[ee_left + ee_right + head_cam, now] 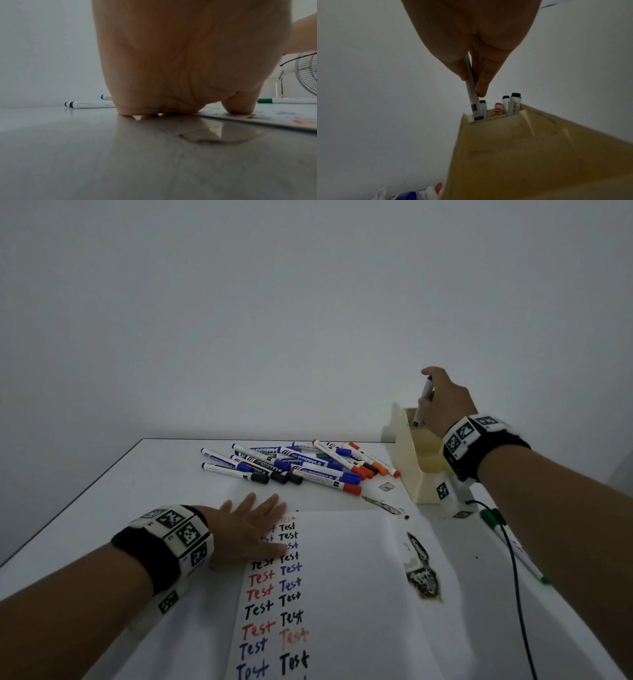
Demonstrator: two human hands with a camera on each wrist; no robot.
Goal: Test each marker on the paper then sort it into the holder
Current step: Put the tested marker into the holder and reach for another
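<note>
Entering holder (513, 142): marker (471, 94) in right hand (471, 33)

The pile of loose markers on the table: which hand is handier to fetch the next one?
Probably the left hand: it lies flat on the paper sheet beside the pile, while the right hand holds a blue-capped marker in the cream holder.
</note>
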